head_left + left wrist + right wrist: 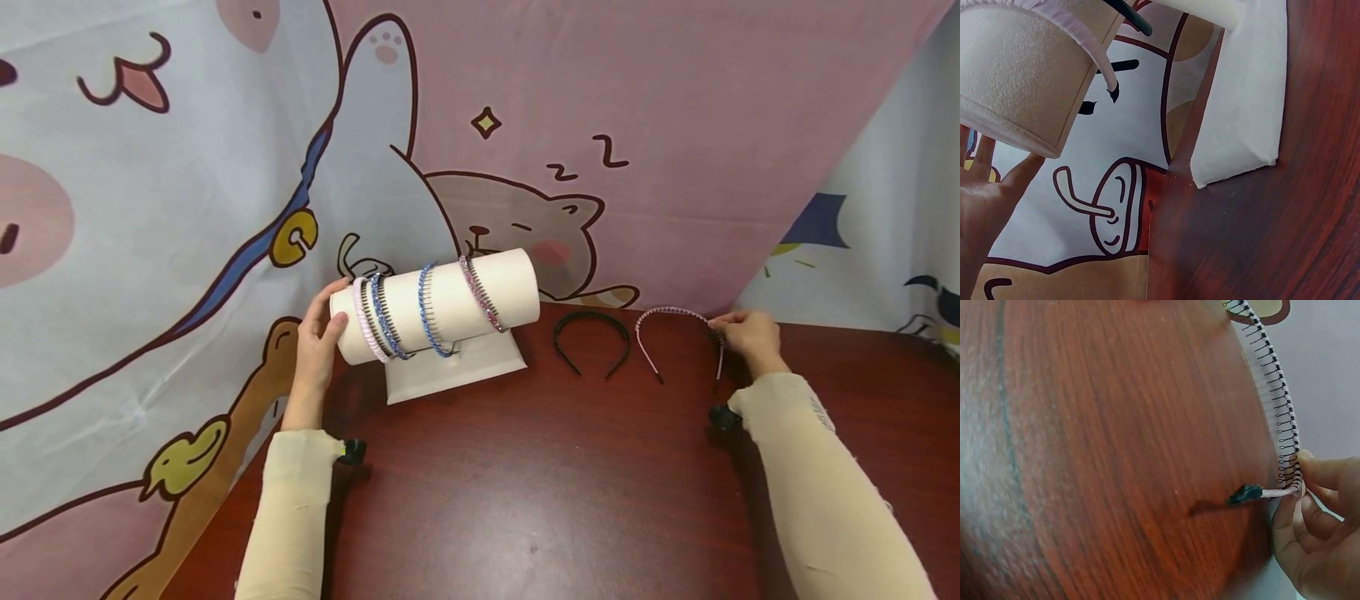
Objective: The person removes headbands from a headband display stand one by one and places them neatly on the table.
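A white padded display roll (450,304) on a white base (457,371) carries several toothed headbands, pink, black, blue and purple. My left hand (318,337) grips the roll's left end, thumb on the front. In the left wrist view the roll's end (1016,69) sits above my palm (985,194), with a pale pink headband (1085,44) round it. My right hand (746,333) pinches one end of a thin pink toothed headband (671,313) lying on the table. The right wrist view shows its teeth (1279,394) and dark tip held at my fingertips (1300,481).
A black headband (592,321) lies on the dark wooden table (525,500) between the stand and the pink one. A cartoon-print cloth backdrop (525,125) hangs close behind and along the left. The stand's base (1244,94) sits near the table's back-left edge.
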`<state>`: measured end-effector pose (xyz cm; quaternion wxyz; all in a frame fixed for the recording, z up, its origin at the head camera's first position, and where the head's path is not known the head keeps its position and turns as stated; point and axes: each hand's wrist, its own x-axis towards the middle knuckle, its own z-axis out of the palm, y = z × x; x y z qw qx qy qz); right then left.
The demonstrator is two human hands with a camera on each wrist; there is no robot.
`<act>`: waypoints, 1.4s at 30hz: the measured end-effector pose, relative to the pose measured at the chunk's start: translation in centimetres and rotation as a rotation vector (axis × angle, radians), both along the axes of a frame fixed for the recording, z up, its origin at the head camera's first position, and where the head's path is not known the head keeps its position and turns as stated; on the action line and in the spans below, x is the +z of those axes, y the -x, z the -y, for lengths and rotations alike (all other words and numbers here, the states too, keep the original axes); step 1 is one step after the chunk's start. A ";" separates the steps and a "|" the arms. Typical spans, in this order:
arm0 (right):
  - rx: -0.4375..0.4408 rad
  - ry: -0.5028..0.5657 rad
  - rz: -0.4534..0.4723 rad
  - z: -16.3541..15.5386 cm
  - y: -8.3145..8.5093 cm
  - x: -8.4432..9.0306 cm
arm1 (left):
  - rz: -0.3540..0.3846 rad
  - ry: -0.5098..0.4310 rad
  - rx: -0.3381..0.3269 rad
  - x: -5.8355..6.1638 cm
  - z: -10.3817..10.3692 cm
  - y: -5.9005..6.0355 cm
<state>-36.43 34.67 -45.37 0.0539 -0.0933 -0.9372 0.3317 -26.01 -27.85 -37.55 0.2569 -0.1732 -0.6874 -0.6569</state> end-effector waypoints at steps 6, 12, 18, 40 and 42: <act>-0.030 -0.009 0.058 0.0 -0.2 -0.2 | -0.003 -0.008 -0.018 -0.2 0.1 0.2; -0.047 -0.014 0.082 0.2 -0.3 -0.1 | 0.000 -0.006 -0.005 -0.2 0.1 0.1; -0.061 -0.004 0.066 0.7 -0.6 0.1 | -0.018 -0.006 -0.001 -1.7 1.0 1.5; -0.038 0.039 0.008 0.5 -0.3 1.5 | -0.019 -0.025 -0.014 -2.2 1.4 1.9; -0.031 0.031 -0.003 0.5 -0.2 1.7 | -0.018 -0.025 -0.016 -2.2 1.4 2.0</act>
